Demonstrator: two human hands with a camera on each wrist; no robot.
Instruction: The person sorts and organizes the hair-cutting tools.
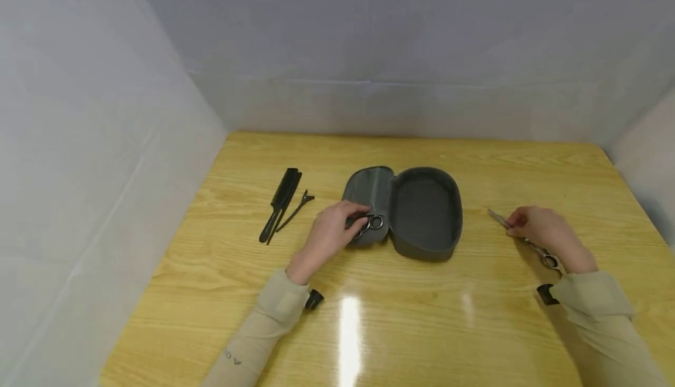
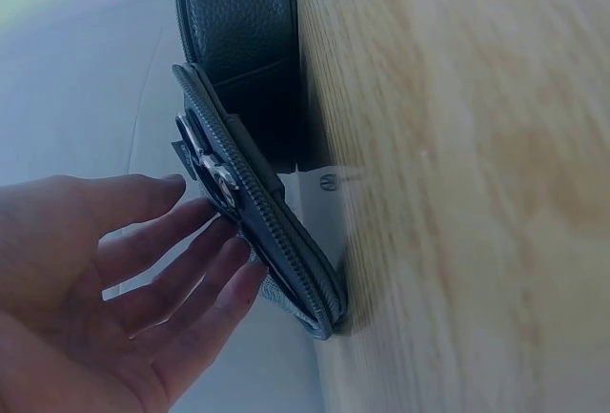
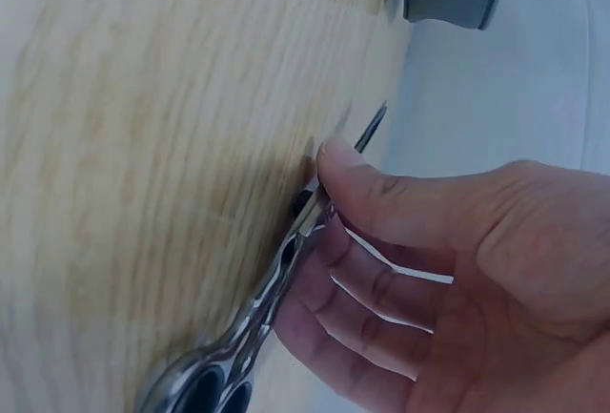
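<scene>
Head view: your right hand (image 1: 548, 234) pinched the scissors (image 1: 527, 243) flat on the table (image 1: 474, 328), right of the open case (image 1: 416, 211).
Left wrist: your left hand (image 2: 105, 289), fingers relaxed, touched the case lid (image 2: 257, 232).
Right wrist: the scissors (image 3: 257, 318) looked stiff, slick, light; grip at the pivot.

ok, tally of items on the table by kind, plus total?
Case: 1, open
Scissors: 2, one in the case lid under the left hand, one pinched by the right hand
Comb: 1
Hair clip: 1
Total: 5
</scene>
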